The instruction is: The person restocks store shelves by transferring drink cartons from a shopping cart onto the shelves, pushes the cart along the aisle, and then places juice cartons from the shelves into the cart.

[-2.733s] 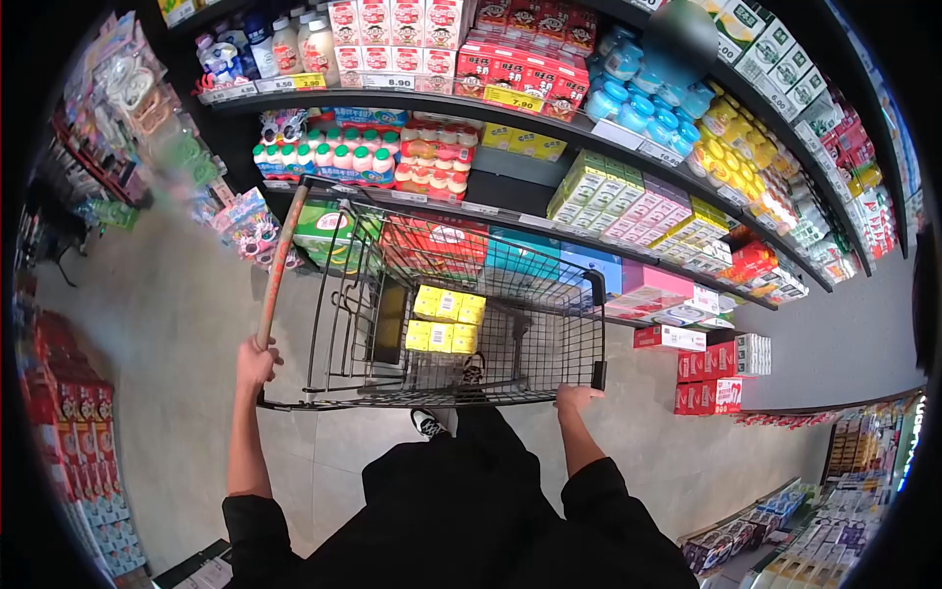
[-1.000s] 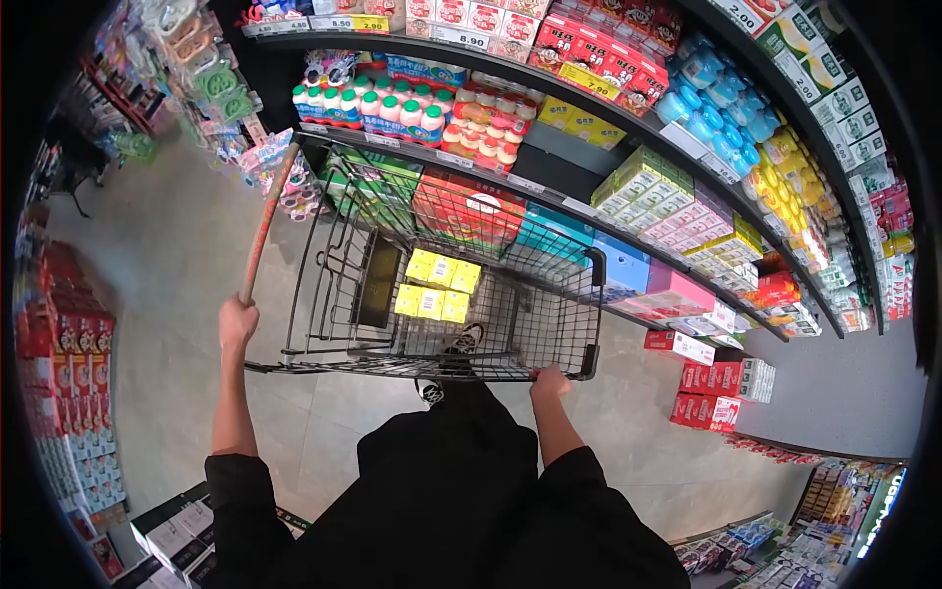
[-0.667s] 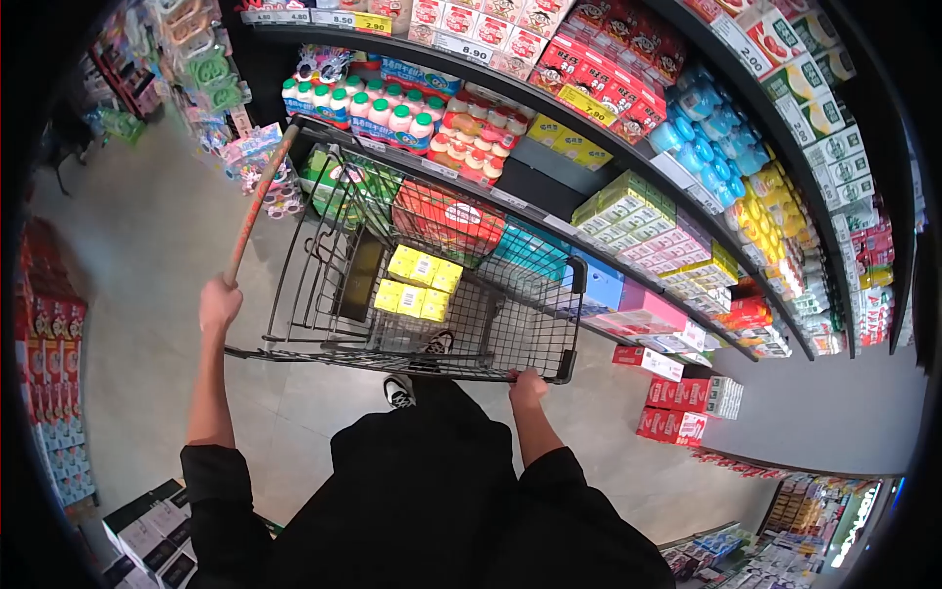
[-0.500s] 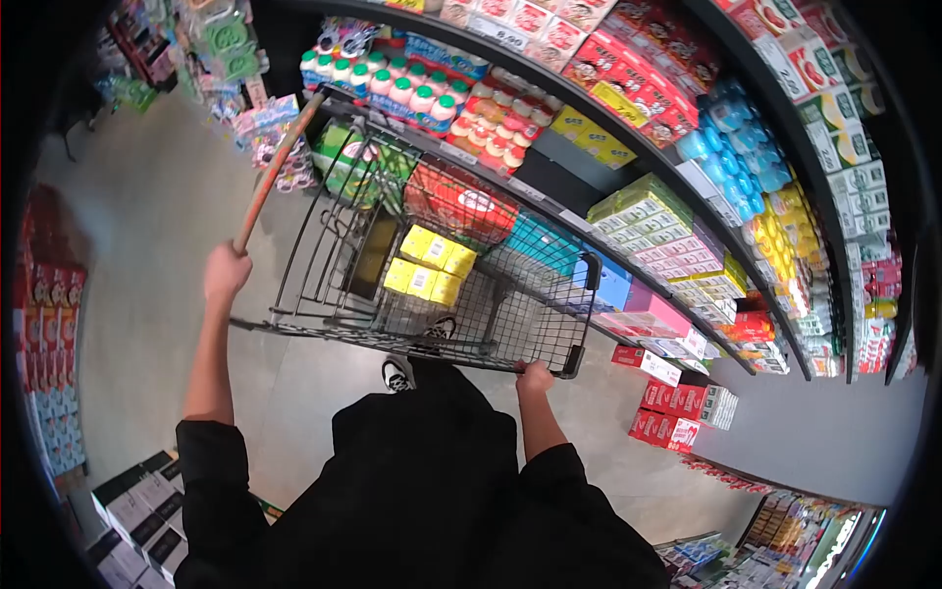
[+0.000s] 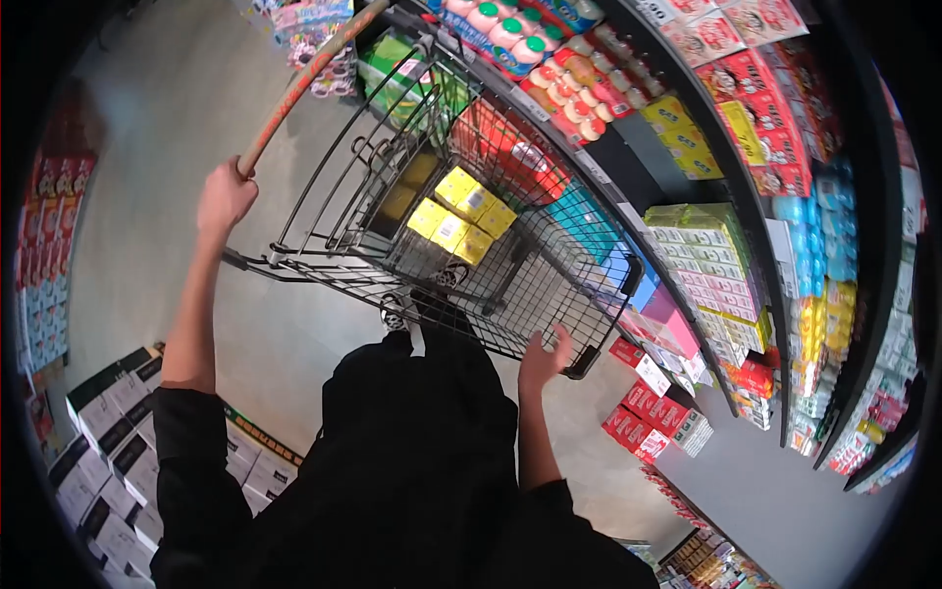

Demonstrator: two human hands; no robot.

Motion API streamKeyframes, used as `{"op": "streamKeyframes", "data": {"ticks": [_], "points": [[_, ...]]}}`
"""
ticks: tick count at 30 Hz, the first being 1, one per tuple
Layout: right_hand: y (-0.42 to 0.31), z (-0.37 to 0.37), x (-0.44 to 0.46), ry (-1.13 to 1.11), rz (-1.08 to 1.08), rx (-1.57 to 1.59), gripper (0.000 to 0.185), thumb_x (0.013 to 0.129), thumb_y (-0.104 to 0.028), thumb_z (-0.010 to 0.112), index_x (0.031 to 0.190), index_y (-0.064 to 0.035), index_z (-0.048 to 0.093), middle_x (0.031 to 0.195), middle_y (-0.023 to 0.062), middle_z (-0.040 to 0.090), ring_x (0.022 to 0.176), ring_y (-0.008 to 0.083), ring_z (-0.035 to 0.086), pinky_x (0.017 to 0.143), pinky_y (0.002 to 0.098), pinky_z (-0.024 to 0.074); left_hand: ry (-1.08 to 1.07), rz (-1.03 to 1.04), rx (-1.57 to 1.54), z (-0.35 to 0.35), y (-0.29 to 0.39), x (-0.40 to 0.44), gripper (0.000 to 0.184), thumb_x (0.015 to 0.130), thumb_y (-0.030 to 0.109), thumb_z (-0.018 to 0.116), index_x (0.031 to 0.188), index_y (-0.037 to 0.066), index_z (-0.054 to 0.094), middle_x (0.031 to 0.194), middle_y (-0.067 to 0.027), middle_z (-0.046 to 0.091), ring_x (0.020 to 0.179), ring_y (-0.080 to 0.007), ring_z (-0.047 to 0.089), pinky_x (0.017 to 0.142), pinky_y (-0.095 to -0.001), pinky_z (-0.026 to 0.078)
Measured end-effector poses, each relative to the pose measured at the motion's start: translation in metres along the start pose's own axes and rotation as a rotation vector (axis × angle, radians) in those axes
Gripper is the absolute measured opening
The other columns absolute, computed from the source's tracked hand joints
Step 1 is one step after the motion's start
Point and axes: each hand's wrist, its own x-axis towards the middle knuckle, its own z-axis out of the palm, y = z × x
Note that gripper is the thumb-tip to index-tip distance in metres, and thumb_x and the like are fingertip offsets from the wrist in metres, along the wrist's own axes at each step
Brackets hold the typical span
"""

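Observation:
A black wire shopping cart (image 5: 564, 290) stands in front of me, turned sideways. My left hand (image 5: 226, 199) is wrapped round the end of its long orange handle (image 5: 299, 93). At the cart's other end, my right hand (image 5: 546, 359) is beside the near corner of the rim with fingers apart. Its fingers overlap the wire mesh in view, and whether they touch it I cannot tell. Inside the basket lie yellow packs of small cartons (image 5: 461, 218) with white labels.
Shelves (image 5: 731, 196) of bottled drinks and boxed cartons run close along the cart's far side. Red boxes (image 5: 653, 420) stand on the floor to the right. White and black boxes (image 5: 118, 422) are stacked at lower left, with red cartons (image 5: 54, 211) at far left.
My right hand has let go of the cart's rim, and its fingers have spread. The cart and shelves appear turned clockwise in view. My left hand keeps its hold on the handle.

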Motion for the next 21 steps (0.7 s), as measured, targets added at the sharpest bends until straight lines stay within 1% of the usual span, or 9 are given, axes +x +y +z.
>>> {"op": "streamKeyframes", "data": {"ticks": [2, 4, 8, 12, 14, 16, 18, 20, 21], "points": [[-0.011, 0.030, 0.021, -0.479, 0.069, 0.199, 0.030, 0.074, -0.001, 0.060, 0.103, -0.0028, 0.057, 0.106, 0.0129, 0.059, 0.100, 0.0296, 0.055, 0.083, 0.0406, 0.0448, 0.016, 0.001, 0.012, 0.002, -0.002, 0.002, 0.023, 0.071, 0.012, 0.049, 0.089, 0.004, 0.060, 0.083, -0.0227, 0.062, 0.082, -0.0396, 0.059, 0.072, -0.0458, 0.046], [-0.023, 0.072, 0.033, -0.616, -0.215, 0.084, 0.038, 0.074, -0.003, 0.059, 0.111, -0.0024, 0.052, 0.112, 0.0176, 0.054, 0.104, 0.0339, 0.052, 0.086, 0.0409, 0.0431, 0.019, -0.009, 0.006, 0.002, 0.000, 0.002, 0.023, 0.071, 0.011, 0.049, 0.089, 0.003, 0.060, 0.082, -0.0221, 0.062, 0.081, -0.0392, 0.059, 0.072, -0.0453, 0.046], [-0.051, 0.134, 0.067, -0.961, -0.437, -0.022, 0.050, 0.073, -0.002, 0.056, 0.121, 0.0027, 0.042, 0.123, 0.0230, 0.045, 0.112, 0.0375, 0.046, 0.094, 0.0420, 0.0400, 0.022, -0.012, -0.031, 0.003, -0.004, 0.002, 0.023, 0.070, 0.009, 0.048, 0.089, 0.003, 0.059, 0.079, -0.0211, 0.062, 0.078, -0.0387, 0.059, 0.071, -0.0438, 0.047], [-0.046, 0.200, 0.082, -0.923, -0.562, -0.109, 0.064, 0.067, -0.001, 0.057, 0.125, 0.0098, 0.034, 0.128, 0.0273, 0.039, 0.118, 0.0385, 0.041, 0.098, 0.0404, 0.0373, 0.017, -0.062, 0.017, 0.002, 0.003, -0.001, 0.020, 0.074, 0.010, 0.049, 0.090, 0.003, 0.060, 0.076, -0.0205, 0.061, 0.073, -0.0361, 0.061, 0.067, -0.0401, 0.047], [-0.036, 0.225, 0.084, -1.104, -0.474, -0.090, 0.070, 0.063, -0.001, 0.060, 0.127, 0.0085, 0.033, 0.128, 0.0258, 0.039, 0.117, 0.0391, 0.041, 0.098, 0.0396, 0.0380, 0.023, -0.058, 0.036, 0.002, 0.003, -0.003, 0.019, 0.077, 0.010, 0.049, 0.090, 0.003, 0.060, 0.074, -0.0193, 0.061, 0.069, -0.0331, 0.062, 0.065, -0.0373, 0.047], [-0.028, 0.239, 0.077, -1.017, -0.754, -0.122, 0.075, 0.061, -0.006, 0.070, 0.126, 0.0066, 0.034, 0.127, 0.0233, 0.039, 0.114, 0.0415, 0.041, 0.094, 0.0429, 0.0401, 0.020, -0.096, 0.049, 0.002, 0.006, -0.003, 0.018, 0.077, 0.010, 0.050, 0.090, 0.004, 0.060, 0.071, -0.0185, 0.060, 0.066, -0.0302, 0.061, 0.063, -0.0355, 0.047], [-0.026, 0.245, 0.067, -1.046, -0.690, -0.184, 0.077, 0.059, -0.006, 0.073, 0.125, 0.0067, 0.035, 0.128, 0.0213, 0.036, 0.118, 0.0408, 0.037, 0.097, 0.0450, 0.0362, 0.027, -0.070, 0.058, 0.005, -0.001, -0.002, 0.019, 0.078, 0.011, 0.051, 0.092, 0.005, 0.061, 0.070, -0.0175, 0.060, 0.063, -0.0273, 0.061, 0.062, -0.0341, 0.047], [-0.029, 0.239, 0.057, -0.911, -0.749, -0.280, 0.078, 0.059, -0.012, 0.074, 0.124, 0.0077, 0.036, 0.131, 0.0215, 0.032, 0.124, 0.0384, 0.031, 0.103, 0.0461, 0.0289, -0.005, -0.137, 0.079, 0.004, -0.002, -0.002, 0.020, 0.078, 0.012, 0.052, 0.094, 0.006, 0.063, 0.071, -0.0172, 0.061, 0.064, -0.0268, 0.061, 0.062, -0.0341, 0.047], [-0.030, 0.238, 0.053, -0.913, -0.787, -0.402, 0.079, 0.061, -0.018, 0.074, 0.125, 0.0084, 0.034, 0.132, 0.0214, 0.030, 0.127, 0.0376, 0.026, 0.107, 0.0457, 0.0214, -0.014, -0.147, 0.093, 0.003, -0.003, -0.002, 0.021, 0.078, 0.013, 0.052, 0.095, 0.006, 0.063, 0.071, -0.0164, 0.061, 0.063, -0.0249, 0.062, 0.062, -0.0338, 0.047]]}}
